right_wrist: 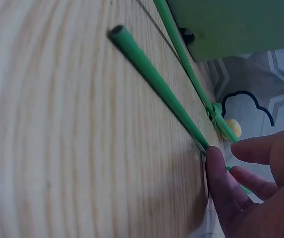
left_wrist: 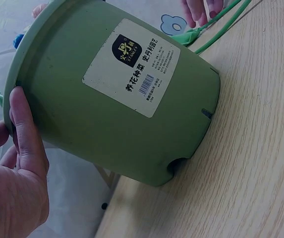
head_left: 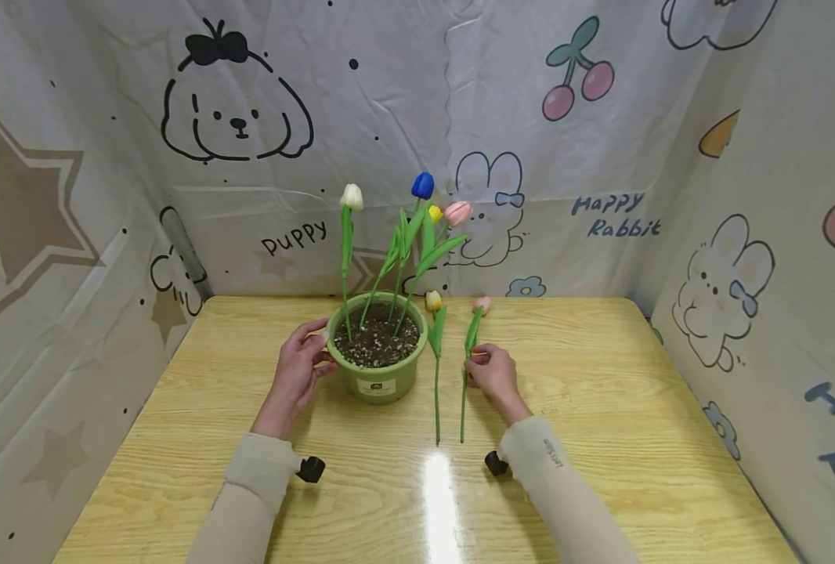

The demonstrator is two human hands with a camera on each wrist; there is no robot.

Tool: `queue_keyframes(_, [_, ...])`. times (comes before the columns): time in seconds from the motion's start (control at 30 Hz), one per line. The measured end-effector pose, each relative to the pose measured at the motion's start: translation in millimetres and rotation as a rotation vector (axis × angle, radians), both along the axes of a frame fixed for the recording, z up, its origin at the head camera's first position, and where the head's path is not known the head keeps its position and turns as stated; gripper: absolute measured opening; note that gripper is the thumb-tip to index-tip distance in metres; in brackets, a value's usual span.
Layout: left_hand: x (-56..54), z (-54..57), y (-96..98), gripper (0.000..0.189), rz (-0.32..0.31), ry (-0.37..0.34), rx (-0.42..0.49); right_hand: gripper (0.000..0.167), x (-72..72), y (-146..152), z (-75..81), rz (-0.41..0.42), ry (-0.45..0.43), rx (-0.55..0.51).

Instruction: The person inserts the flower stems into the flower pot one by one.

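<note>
A green flower pot (head_left: 377, 376) filled with dark soil holds upright artificial tulips: white (head_left: 352, 197), blue (head_left: 423, 186), yellow and pink. My left hand (head_left: 299, 366) grips the pot's left rim; in the left wrist view its fingers (left_wrist: 27, 134) lie along the outer wall. To the pot's right, my right hand (head_left: 495, 379) holds the stem of a pink tulip (head_left: 472, 333) lying on the table. The right wrist view shows the thumb against this green stem (right_wrist: 156, 84), the other fingers curved beside it. A yellow-white tulip (head_left: 436, 337) lies between pot and right hand.
The wooden table (head_left: 587, 407) has printed cloth (head_left: 389, 94) hanging behind it and along both sides. A label (left_wrist: 134, 67) is stuck on the pot's front. Both wrists carry small black cameras (head_left: 311, 469).
</note>
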State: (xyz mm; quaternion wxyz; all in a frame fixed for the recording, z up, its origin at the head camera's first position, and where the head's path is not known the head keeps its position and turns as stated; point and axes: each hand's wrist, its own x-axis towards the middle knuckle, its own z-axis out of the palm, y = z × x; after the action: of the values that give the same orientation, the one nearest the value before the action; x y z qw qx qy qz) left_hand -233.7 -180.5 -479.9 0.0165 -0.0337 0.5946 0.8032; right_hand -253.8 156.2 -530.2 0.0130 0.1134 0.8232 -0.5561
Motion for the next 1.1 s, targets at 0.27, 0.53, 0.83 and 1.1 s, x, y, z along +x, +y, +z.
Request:
queue_keyframes(0.27, [0.0, 0.9, 0.7, 0.039, 0.002, -0.006, 0.002, 0.031, 0.4, -9, -1.8, -0.002, 0.025, 0.017])
queue_keyframes(0.53, [0.1, 1.0, 0.5, 0.039, 0.002, -0.008, -0.002, 0.033, 0.8, -14, -2.6, -0.011, 0.056, 0.029])
queue_keyframes(0.83, [-2.2, -2.0, 1.1, 0.036, 0.014, -0.008, 0.006, 0.035, -0.7, -17, -4.2, -0.046, 0.050, 0.067])
queue_keyframes(1.1, [-1.2, -1.7, 1.4, 0.034, 0.024, -0.004, 0.015, 0.035, -1.9, -19, -4.4, -0.037, 0.060, 0.088])
